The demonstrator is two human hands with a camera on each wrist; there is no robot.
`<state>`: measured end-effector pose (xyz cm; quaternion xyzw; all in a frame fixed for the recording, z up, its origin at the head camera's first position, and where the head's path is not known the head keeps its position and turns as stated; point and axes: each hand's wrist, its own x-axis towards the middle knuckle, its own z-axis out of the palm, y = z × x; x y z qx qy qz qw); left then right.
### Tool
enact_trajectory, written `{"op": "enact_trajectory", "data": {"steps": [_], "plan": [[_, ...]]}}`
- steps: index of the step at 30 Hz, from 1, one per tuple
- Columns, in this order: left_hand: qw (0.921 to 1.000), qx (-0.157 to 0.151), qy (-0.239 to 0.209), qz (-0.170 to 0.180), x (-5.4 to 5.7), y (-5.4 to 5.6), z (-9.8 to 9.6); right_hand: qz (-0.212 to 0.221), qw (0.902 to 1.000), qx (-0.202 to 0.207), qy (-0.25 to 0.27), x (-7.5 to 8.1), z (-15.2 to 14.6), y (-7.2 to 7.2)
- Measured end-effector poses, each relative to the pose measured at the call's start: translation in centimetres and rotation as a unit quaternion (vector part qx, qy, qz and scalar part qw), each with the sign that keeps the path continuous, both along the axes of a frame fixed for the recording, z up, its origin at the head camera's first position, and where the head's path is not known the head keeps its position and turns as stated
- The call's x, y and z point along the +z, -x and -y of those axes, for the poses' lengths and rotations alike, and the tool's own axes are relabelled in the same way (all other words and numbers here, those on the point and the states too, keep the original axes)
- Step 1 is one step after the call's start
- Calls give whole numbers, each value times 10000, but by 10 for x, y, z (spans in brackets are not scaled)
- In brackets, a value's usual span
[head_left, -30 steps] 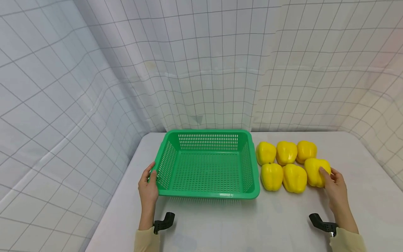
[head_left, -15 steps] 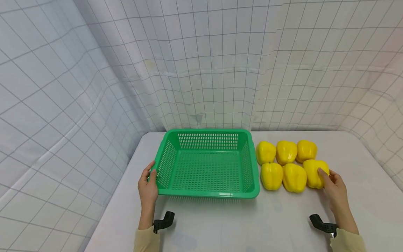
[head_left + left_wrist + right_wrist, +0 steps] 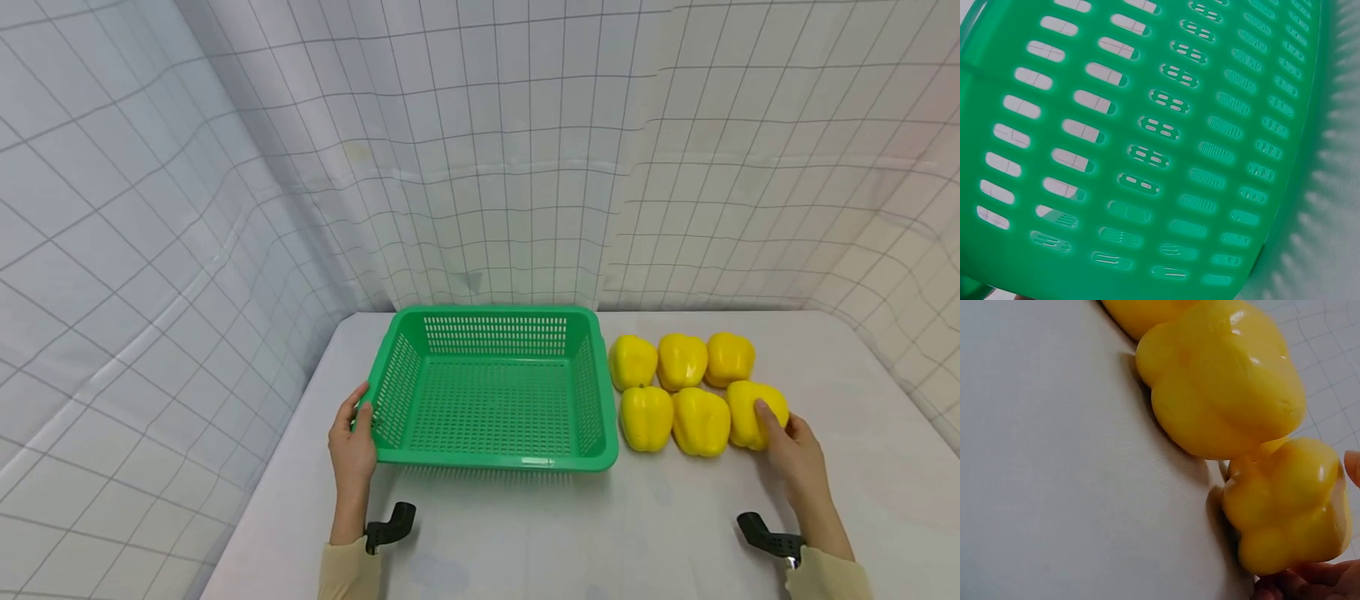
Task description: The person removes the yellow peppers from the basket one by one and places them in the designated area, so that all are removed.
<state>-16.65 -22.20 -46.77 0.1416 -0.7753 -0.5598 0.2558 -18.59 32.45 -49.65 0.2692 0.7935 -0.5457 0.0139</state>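
Observation:
A green plastic basket (image 3: 495,462) with slotted walls stands mid-table, nothing inside it. My left hand (image 3: 352,450) grips its left rim, thumb on the near side; the basket's wall (image 3: 1110,144) fills the left wrist view. At the right, my right hand (image 3: 797,458) is at the rightmost yellow bell pepper (image 3: 753,415). The right wrist view has the thumb (image 3: 1352,467) just off that pepper's side, while the other fingers (image 3: 1310,581) lie low against it. The pepper sits on the table beside another bell pepper (image 3: 701,422).
Several more yellow bell peppers (image 3: 682,362) lie close together in two rows, right beside the basket's right wall. A white cloth with a grid (image 3: 510,167) hangs behind the white table (image 3: 540,533). Each wrist wears a black camera mount (image 3: 393,525).
The rightmost bell pepper has lowered slightly and shifted a little left, then back right. The right hand's fingers have drawn back slightly toward the body. The left hand and basket stay put.

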Motion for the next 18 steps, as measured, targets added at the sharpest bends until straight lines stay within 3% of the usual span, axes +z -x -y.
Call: {"op": "enact_trajectory", "data": {"steps": [11,14,18], "plan": [[9999,-55,-42,99,-1,0,1,-10,9997,137,-209,0,0,-3],[9997,-22,177,194,1,0,1,-33,9996,180,-228,-1,0,-4],[9957,183,822,392,1,-2,0,29,9993,276,-246,-1,-3,-5]]}}
